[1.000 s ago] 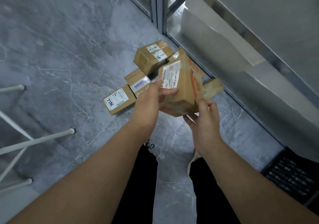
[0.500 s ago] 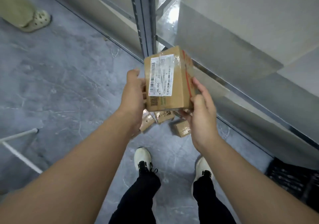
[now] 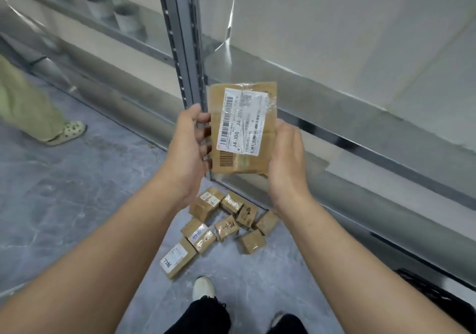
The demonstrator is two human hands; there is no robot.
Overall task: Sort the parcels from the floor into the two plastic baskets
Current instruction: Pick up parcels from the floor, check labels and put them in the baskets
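Observation:
I hold a brown cardboard parcel [image 3: 243,130] up in front of me, its white label marked J4-J06 facing me. My left hand [image 3: 189,150] grips its left edge and my right hand [image 3: 288,158] grips its right edge. Below, on the grey floor, lie several small cardboard parcels [image 3: 224,226] in a loose cluster near the base of a metal rack. One of them with a handwritten label [image 3: 177,257] lies nearest my feet. A black plastic basket [image 3: 435,292] shows partly at the lower right.
A metal shelving rack with a grey upright post [image 3: 180,40] and a low beam [image 3: 373,150] stands right ahead. Another person's leg and sandal [image 3: 69,131] are at the left. My shoes [image 3: 203,288] stand just behind the parcels.
I have lifted the parcel from the floor pile up to chest height and turned its label to face me. The view has risen, so the parcels now lie far below.

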